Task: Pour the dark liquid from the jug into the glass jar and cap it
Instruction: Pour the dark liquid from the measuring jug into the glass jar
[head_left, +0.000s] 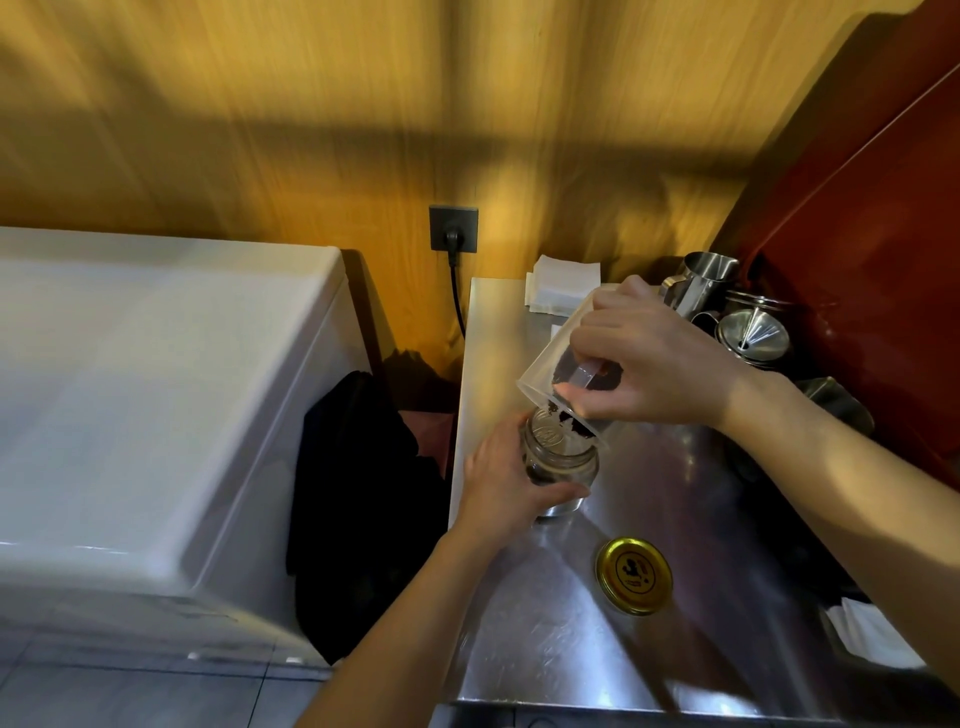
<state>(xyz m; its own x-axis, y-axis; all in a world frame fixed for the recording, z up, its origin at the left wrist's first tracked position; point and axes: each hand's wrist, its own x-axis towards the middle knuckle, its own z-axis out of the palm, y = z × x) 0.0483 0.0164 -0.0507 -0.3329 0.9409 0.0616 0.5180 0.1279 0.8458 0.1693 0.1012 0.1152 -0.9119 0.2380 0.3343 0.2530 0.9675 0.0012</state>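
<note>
Steadying the glass jar (558, 462) on the steel counter (675, 649), the left hand (506, 480) wraps it while the right hand (649, 358) grips the tipped clear plastic jug (550, 364), spout over its mouth, gold lid (634, 575) waiting nearby.

Beyond my grip, at the counter's far edge: a stack of white paper squares (563, 283). To the right of my grip: a steel pitcher (701, 280), a steel funnel (753, 335). Left of my grip, off the steel counter (545, 649): a dark cloth (363, 493), a white appliance (156, 389). Far wall: a socket (453, 228) with a black plug.
</note>
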